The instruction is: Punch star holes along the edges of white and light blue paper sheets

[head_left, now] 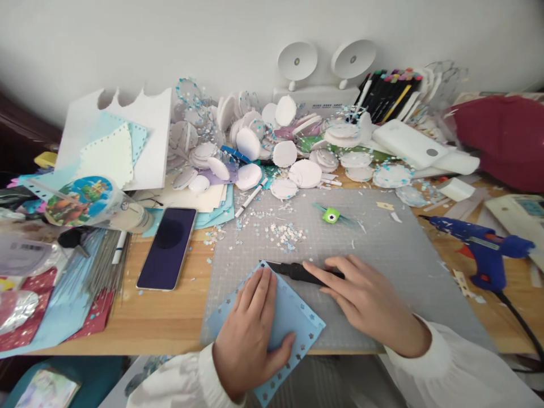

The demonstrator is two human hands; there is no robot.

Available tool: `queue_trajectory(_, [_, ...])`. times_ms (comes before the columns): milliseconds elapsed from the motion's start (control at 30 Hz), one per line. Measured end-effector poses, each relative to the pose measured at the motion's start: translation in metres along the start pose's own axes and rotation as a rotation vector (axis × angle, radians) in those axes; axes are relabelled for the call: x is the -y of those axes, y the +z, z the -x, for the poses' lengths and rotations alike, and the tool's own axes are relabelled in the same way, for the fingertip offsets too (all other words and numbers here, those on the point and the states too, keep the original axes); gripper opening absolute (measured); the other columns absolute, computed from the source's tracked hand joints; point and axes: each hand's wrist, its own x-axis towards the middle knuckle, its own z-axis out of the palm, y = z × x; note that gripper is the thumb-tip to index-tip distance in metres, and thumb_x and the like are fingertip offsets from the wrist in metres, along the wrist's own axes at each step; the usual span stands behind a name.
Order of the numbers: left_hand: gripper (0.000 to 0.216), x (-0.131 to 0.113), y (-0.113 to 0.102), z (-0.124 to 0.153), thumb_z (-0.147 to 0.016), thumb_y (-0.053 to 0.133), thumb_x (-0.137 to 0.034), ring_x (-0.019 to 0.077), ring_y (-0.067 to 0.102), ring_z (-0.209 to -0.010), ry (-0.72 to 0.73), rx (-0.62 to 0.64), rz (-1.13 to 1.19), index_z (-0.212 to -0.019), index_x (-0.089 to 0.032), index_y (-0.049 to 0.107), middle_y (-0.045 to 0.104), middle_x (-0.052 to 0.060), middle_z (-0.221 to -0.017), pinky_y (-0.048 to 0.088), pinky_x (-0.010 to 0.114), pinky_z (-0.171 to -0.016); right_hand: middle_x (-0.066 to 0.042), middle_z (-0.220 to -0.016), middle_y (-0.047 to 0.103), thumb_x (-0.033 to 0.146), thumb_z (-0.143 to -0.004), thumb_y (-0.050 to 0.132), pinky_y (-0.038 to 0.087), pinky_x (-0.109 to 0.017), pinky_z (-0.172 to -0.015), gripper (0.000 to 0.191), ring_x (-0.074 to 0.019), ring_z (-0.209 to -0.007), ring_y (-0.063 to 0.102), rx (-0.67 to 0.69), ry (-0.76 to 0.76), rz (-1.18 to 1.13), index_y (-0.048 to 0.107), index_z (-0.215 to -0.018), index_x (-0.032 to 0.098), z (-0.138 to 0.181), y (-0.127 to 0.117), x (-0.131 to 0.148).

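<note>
My left hand (249,331) lies flat with its fingers stretched out. It presses on a light blue sheet of paper (304,314) with small flower-shaped holes punched along its edges. The sheet's front corner hangs past the table edge. My right hand (369,297) grips a black craft knife (300,272), with the index finger laid along its handle. The blade points left and meets the paper's top corner, close to my left fingertips. Both hands are over a grey cutting mat (382,243). Beyond the knife lie tiny white and blue punched bits (284,233) and a small green paper punch (330,215).
Left of the mat lie a phone (168,249), a lidded cup (97,204) and thin wires (106,266). White paper discs (284,154) pile up along the back, before a twin-headed lamp (317,96). A blue glue gun (484,249) rests at right.
</note>
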Motion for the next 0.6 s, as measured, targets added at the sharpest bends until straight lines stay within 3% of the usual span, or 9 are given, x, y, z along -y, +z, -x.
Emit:
queue_trajectory(300, [0.078, 0.000, -0.001, -0.001, -0.080, 0.056, -0.043, 0.0376, 0.030, -0.131, 0.025, -0.013, -0.017, -0.139, 0.002, 0.031, 0.035, 0.023, -0.141, 0.042, 0.048, -0.102, -0.009, -0.102, 0.056, 0.025, -0.093, 0.044, 0.047, -0.037, -0.074, 0.048, -0.0230, -0.087, 0.054, -0.091, 0.045, 0.023, 0.038, -0.140, 0.028, -0.006, 0.005, 0.008])
queue_trajectory(500, [0.050, 0.001, -0.001, 0.002, -0.083, 0.057, -0.034, 0.0344, 0.044, -0.118, 0.049, -0.109, 0.037, -0.120, -0.002, 0.049, 0.051, 0.022, -0.122, 0.047, 0.048, -0.094, -0.012, -0.103, 0.056, 0.033, -0.093, 0.044, 0.044, -0.044, -0.083, 0.045, -0.0277, -0.093, 0.056, -0.437, 0.357, 0.050, 0.041, -0.137, 0.024, 0.041, -0.012, -0.019])
queue_trajectory(600, [0.036, 0.000, -0.003, 0.002, -0.084, 0.057, -0.035, 0.0330, 0.048, -0.110, 0.041, -0.168, 0.071, -0.106, -0.007, 0.054, 0.054, 0.019, -0.112, 0.049, 0.048, -0.090, -0.014, -0.098, 0.058, 0.036, -0.091, 0.046, 0.044, -0.045, -0.084, 0.046, -0.0318, -0.094, 0.056, -0.454, 0.448, 0.186, 0.044, -0.134, 0.021, 0.063, -0.015, -0.033])
